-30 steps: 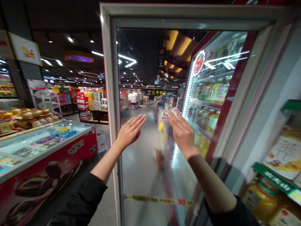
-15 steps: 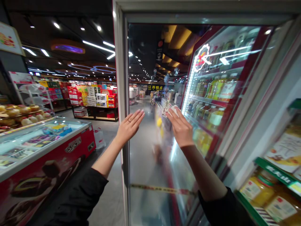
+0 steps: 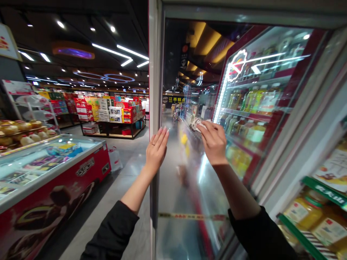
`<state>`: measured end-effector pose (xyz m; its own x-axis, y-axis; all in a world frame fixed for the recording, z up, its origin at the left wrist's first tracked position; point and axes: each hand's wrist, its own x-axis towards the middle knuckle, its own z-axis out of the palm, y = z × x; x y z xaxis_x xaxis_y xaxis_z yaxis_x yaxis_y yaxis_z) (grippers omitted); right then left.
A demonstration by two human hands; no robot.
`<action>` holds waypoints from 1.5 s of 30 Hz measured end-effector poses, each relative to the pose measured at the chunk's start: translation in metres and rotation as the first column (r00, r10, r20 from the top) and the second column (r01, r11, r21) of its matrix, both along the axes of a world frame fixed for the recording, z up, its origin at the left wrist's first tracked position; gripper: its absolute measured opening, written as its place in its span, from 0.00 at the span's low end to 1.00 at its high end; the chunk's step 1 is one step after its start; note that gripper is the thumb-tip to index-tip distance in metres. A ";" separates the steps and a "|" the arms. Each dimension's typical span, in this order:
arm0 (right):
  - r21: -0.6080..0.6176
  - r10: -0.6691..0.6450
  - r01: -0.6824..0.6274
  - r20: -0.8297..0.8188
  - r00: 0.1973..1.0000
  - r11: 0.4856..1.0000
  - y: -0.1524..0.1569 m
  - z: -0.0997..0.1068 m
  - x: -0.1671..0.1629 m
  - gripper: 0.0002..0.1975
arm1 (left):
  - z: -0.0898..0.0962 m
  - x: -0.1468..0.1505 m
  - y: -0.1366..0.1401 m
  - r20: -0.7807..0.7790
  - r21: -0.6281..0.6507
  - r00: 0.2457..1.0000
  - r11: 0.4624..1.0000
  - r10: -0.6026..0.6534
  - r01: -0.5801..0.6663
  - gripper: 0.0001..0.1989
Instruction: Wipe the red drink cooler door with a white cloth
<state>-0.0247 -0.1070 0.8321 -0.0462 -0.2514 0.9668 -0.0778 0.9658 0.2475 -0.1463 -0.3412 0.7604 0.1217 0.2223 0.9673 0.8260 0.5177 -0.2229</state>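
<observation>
A glass door (image 3: 176, 173) in a grey metal frame (image 3: 155, 65) stands in front of me. My left hand (image 3: 156, 150), with a ring on one finger, lies by the frame's left edge and the glass, fingers stretched out flat. My right hand (image 3: 215, 142) is closed on a crumpled whitish cloth (image 3: 197, 125) at the glass, right of the left hand. Part of the cloth is hidden behind the fingers. Bright reflections and blur cover much of the pane.
To the left is a red chest freezer (image 3: 89, 169) with a glass top. Boxed goods (image 3: 108, 112) stand on a table behind it, and a white plastic bag (image 3: 115, 159) is on the floor. At right, a shelf (image 3: 320, 195) holds jars. Bottles (image 3: 260, 101) appear in the glass.
The door's left frame edge sits further right in view. My left hand has turned more upright, fingers closer together. My right hand's fingers have curled around the cloth after lying flat on it.
</observation>
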 end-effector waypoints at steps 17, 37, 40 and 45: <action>-0.072 0.009 -0.010 -0.008 1.000 0.997 -0.047 0.013 -0.031 0.16 | -0.042 -0.001 0.010 0.120 0.115 0.993 0.993 -0.017 0.003 0.40; -0.042 0.052 -0.047 0.139 0.989 0.998 -0.102 0.006 -0.055 0.17 | -0.057 -0.008 0.014 0.348 -0.051 0.928 0.991 0.131 -0.121 0.36; 0.011 0.020 -0.022 0.173 0.985 1.000 -0.102 -0.011 -0.052 0.17 | -0.058 -0.008 0.013 0.370 -0.079 0.916 0.987 0.157 -0.137 0.34; 0.004 -0.031 0.031 0.112 0.993 1.000 -0.079 -0.023 -0.044 0.17 | -0.059 -0.008 0.014 0.336 -0.029 0.935 0.994 0.113 -0.110 0.33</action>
<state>-0.0690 -0.1856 0.8092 -0.1623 -0.2501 0.9545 -0.0753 0.9677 0.2407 -0.1543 -0.3272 0.7013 -0.2369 0.2248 0.9452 0.7907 0.6100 0.0532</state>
